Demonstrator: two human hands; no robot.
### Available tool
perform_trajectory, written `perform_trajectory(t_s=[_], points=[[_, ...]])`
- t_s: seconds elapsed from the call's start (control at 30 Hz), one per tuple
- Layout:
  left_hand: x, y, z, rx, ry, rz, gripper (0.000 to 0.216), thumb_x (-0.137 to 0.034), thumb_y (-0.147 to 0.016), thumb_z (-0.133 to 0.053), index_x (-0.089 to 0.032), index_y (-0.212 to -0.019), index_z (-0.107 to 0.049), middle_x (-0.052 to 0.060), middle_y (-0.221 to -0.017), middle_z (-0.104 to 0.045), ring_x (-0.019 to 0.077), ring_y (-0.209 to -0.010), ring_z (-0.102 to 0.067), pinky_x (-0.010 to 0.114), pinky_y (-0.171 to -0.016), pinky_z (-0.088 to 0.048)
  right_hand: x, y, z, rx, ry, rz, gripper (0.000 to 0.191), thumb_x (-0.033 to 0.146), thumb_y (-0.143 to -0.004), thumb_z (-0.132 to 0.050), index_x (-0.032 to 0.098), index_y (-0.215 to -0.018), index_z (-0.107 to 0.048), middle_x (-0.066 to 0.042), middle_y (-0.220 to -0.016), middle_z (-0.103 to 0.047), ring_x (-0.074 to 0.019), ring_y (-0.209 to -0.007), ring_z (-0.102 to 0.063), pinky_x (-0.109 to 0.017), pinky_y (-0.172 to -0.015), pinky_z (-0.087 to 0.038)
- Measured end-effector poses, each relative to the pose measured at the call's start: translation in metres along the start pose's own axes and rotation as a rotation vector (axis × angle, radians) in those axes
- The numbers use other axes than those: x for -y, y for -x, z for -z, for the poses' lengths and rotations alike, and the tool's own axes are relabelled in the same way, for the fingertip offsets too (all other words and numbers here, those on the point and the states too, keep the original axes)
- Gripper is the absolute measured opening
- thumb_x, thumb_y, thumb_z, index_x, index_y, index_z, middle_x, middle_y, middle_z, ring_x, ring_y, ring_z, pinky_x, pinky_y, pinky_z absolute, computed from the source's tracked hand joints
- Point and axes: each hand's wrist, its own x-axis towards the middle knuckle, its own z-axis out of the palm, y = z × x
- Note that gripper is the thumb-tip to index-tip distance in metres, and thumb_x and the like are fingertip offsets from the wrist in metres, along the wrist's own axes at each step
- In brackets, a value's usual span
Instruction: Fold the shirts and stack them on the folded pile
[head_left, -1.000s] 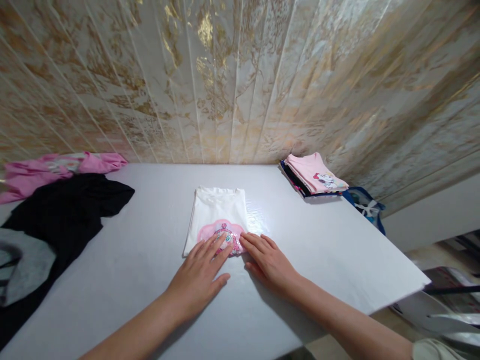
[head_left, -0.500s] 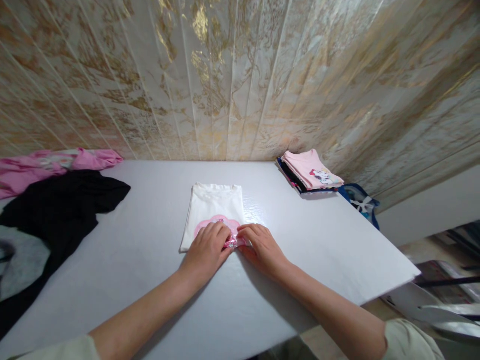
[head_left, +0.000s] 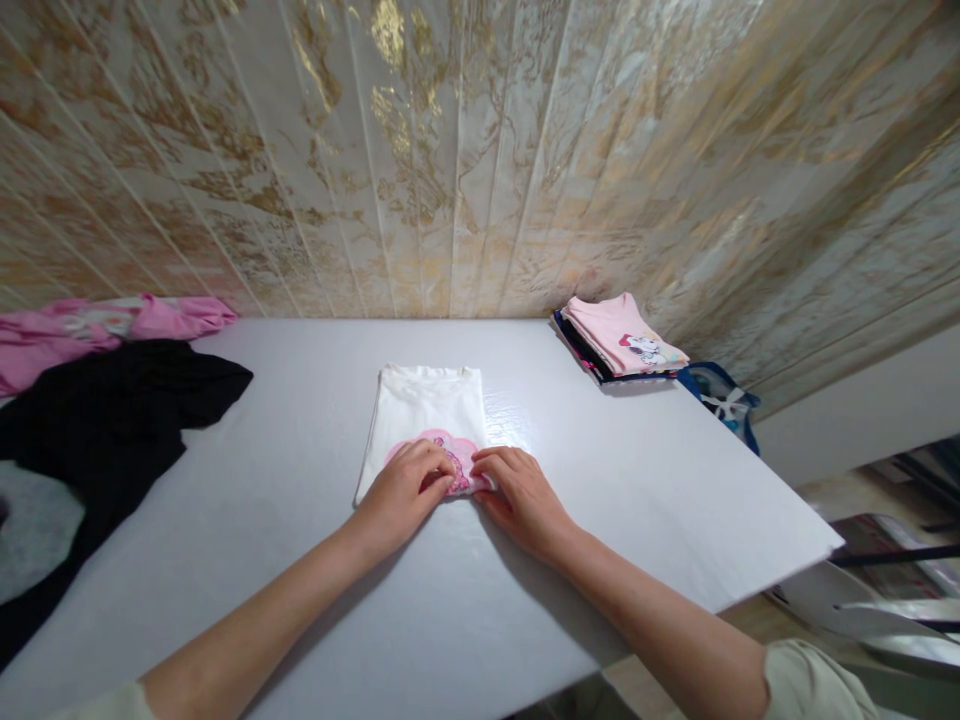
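Note:
A white T-shirt (head_left: 431,395) with a pink cloud-shaped print lies folded into a rectangle on the white table. My left hand (head_left: 409,490) rests over the near part of the print, fingers curled and thumb close to the index finger, gripping the near edge. At the near right corner, my right hand (head_left: 521,497) has its thumb under and its fingers over the cloth. Between both hands a pink patterned strip of the print shows. The fingers of my left hand hide part of the print.
A stack of folded clothes (head_left: 619,340), a pink one on top, sits at the back right. Beside it is a blue bag (head_left: 720,395). Black clothing (head_left: 127,410) and pink clothing (head_left: 184,317) lie loose on the left. A patterned curtain (head_left: 420,180) hangs behind the table (head_left: 300,560).
My left hand has shifted slightly left, away from my right hand. More of the print's near edge shows between them and looks flatter. My right hand has hardly moved.

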Motion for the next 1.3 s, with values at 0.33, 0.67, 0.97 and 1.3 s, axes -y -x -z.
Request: perform_trajectory(t_s=[0.33,0.67,0.97,1.3], points=[[-0.002,0.014,0.006,-0.04,-0.307,-0.083,0.031,-0.039,-0.092,-0.051,-0.023,-0.118,-0.058,0.007,-0.126,-0.061,0.0225,-0.12,-0.052,0.041,-0.105,-0.039,0.003,0.001,0.004,-0.012,-0.029,0.026,0.012,0.024,-0.089,-0.059,0.023,-0.102,-0.057,-0.007,-0.113,-0.062,-0.022,-0.105,-0.056,-0.039,-0.091,-0.044],[0.053,-0.045,0.042,-0.084,-0.686,0.234,0.057,-0.044,-0.095,-0.035,-0.011,-0.141,-0.042,0.016,-0.151,-0.039,0.0268,-0.14,-0.034,0.045,-0.115,-0.027,-0.009,-0.064,0.01,0.006,0.144,0.0,0.041,0.019,-0.093,-0.045,0.017,-0.133,-0.05,-0.013,-0.134,-0.055,-0.0219,-0.123,-0.051,-0.039,-0.103,-0.041],[0.066,-0.05,0.024,-0.062,-0.703,0.37,0.065,-0.051,-0.095,-0.03,-0.013,-0.148,-0.033,0.012,-0.158,-0.024,0.0273,-0.144,-0.025,0.047,-0.116,-0.02,-0.044,-0.112,-0.032,0.089,0.278,-0.184,0.061,0.043,-0.095,-0.043,0.017,-0.149,-0.03,-0.012,-0.157,-0.024,-0.0258,-0.144,-0.023,-0.05,-0.115,-0.019],[0.076,-0.046,0.046,-0.27,-0.238,0.398,0.05,-0.033,-0.092,-0.038,-0.011,-0.137,-0.044,0.017,-0.149,-0.042,0.0253,-0.134,-0.044,0.043,-0.112,-0.034,-0.052,-0.103,-0.019,-0.009,0.138,-0.163,0.055,0.032,-0.092,-0.047,0.014,-0.144,-0.039,-0.016,-0.15,-0.037,-0.0252,-0.138,-0.033,-0.045,-0.112,-0.029]])
